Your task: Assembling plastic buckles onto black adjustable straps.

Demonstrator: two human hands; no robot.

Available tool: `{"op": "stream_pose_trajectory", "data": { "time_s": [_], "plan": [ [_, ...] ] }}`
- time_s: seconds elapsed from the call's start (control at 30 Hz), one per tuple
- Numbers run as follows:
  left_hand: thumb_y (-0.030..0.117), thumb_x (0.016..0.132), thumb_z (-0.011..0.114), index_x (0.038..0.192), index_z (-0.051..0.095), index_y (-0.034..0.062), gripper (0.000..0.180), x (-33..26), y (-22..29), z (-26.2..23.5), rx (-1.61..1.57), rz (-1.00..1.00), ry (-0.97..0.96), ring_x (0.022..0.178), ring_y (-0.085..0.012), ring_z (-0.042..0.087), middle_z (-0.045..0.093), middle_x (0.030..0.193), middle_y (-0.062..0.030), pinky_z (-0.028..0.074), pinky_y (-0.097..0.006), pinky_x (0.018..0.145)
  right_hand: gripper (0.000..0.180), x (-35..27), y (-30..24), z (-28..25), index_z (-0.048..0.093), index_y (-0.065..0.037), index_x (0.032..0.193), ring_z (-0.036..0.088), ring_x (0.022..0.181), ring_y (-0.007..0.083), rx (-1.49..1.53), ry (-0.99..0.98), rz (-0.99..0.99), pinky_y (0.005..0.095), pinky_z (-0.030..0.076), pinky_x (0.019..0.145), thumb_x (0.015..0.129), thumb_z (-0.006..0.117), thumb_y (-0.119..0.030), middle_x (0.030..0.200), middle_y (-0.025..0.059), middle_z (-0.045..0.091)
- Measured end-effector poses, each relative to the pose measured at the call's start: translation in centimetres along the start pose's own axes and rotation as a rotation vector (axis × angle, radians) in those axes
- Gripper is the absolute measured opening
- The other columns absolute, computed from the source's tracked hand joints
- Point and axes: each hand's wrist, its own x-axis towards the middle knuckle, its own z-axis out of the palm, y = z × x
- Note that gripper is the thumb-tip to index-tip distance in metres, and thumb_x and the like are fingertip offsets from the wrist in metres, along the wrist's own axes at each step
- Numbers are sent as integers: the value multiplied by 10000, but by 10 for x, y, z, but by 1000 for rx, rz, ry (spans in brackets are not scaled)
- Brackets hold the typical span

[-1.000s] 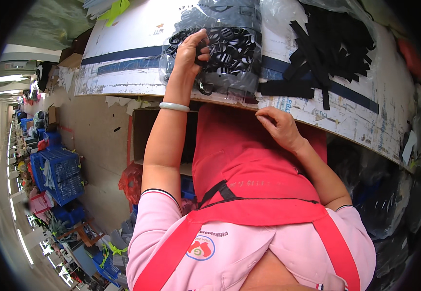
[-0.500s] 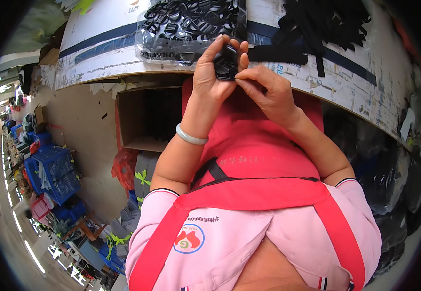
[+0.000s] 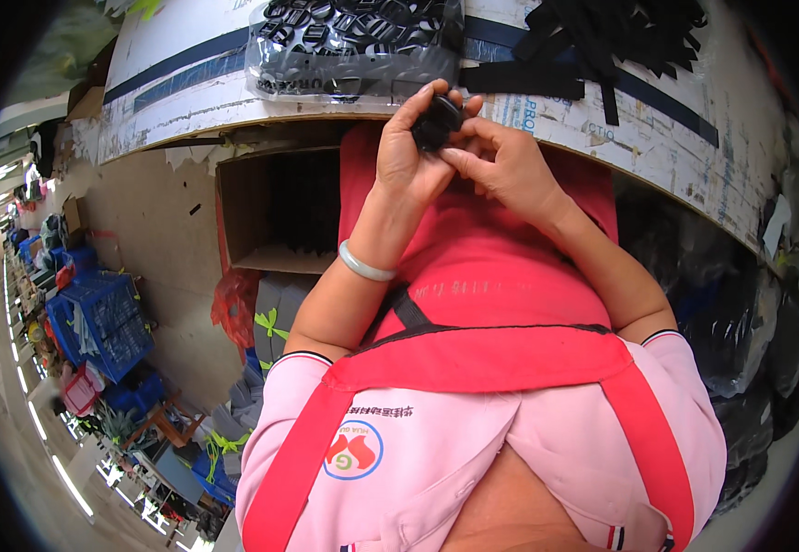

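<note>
Some black plastic buckles (image 3: 436, 122) lie in the curled fingers and palm of my left hand (image 3: 401, 156), just in front of the table's near edge. They overlap, so I cannot tell how many there are. From the right, my right hand (image 3: 511, 170) meets them, its thumb and bent fingers pressed together at their lower right side. Whatever sits between those fingertips is hidden. Beyond my hands, a clear plastic bag (image 3: 353, 69) full of similar black buckles rests on the table.
A heap of black webbing strips (image 3: 602, 37) covers the right of the white, taped tabletop (image 3: 188, 120), with one strip (image 3: 523, 81) lying crosswise. Below the edge stands an open cardboard box (image 3: 275, 262). A blue crate (image 3: 105, 322) is on the floor at left; dark plastic bags (image 3: 730, 313) sit at right.
The table and bag sit slightly higher in view. My hands have moved slightly right against the bag; the buckles have turned in my left hand, and my right fingers have curled closer around them.
</note>
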Motion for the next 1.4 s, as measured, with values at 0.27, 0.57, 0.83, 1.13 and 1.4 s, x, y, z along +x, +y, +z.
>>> {"op": "stream_pose_trajectory", "data": {
  "time_s": [0.27, 0.57, 0.83, 1.13, 1.4],
  "plan": [
    [150, 929, 570, 1031, 612, 20, 170, -1, -6, -7, -69, -10, -47, 1128, -365, 555, 606, 1049, -169, 470, -522, 967, 246, 0, 0, 5, 623, 21, 956, 543, 479, 73, 113, 49, 61, 218, 420, 438, 918, 645, -221, 592, 38, 591],
    [193, 932, 604, 1010, 599, 29, 182, -12, -7, -17, -32, -31, 81, 917, -264, 616, 622, 945, -115, 547, -351, 747, 224, -5, 7, -15, 613, -40, 930, 495, 477, 32, 361, -72, 211, 173, 393, 429, 972, 569, -256, 618, -16, 566],
    [369, 975, 529, 982, 586, 17, 357, -38, 0, -28, 650, -475, -39, 513, -81, 399, 413, 629, 18, 273, -190, 392, 148, -18, 38, -33, 641, -23, 1052, 630, 775, 124, 125, -172, -176, 261, 509, 704, 913, 595, -45, 868, 56, 653],
    [247, 926, 635, 881, 597, 61, 195, -30, -8, -38, 522, -374, -133, 585, -90, 493, 526, 714, 2, 363, -210, 474, 233, 9, 31, -57, 670, -85, 1043, 604, 953, 267, -417, 119, -430, 360, 477, 841, 841, 683, -201, 990, 91, 642],
    [124, 821, 744, 883, 718, -20, 159, -49, -14, -20, 1472, -294, -315, 722, -101, 586, 676, 788, -52, 485, -263, 692, 256, 21, 59, -66, 680, -142, 1035, 548, 1018, 253, -802, 322, -458, 376, 439, 892, 800, 715, -236, 1038, 47, 595]
  ]
}}
